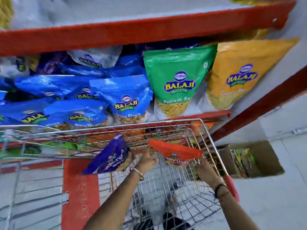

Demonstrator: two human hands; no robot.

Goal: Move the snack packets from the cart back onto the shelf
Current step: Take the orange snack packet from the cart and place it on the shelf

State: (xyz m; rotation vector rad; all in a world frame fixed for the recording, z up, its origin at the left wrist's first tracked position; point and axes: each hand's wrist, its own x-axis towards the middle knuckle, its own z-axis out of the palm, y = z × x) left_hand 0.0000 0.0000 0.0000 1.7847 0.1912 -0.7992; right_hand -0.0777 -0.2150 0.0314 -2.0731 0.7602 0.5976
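I see both hands down inside the wire cart [214, 143], which stands against the red shelf [116, 35]. The left hand [147, 161] is raised with its fingers closed on the edge of a purple packet [111, 156]; the packet hangs tilted at the cart's left side, partly above the rim. The right hand [206, 170] reaches toward an orange packet [176, 151] and touches its lower right corner. Its fingers look curled at that corner, but they are blurred and partly hidden — I cannot tell whether they grip the packet. The orange packet is held slanted in mid-cart between the two hands, and the left fingertips lie close under its left end.

On the shelf level above the cart, blue packets [126, 98] lie piled at the left. A green packet [177, 80] stands upright beside them, and a yellow packet [239, 72] leans just to its right. More orange packets sit on the lower level, seen through the cart wire. A cardboard box [265, 156] rests on the floor to the right — its contents are too blurred to name.
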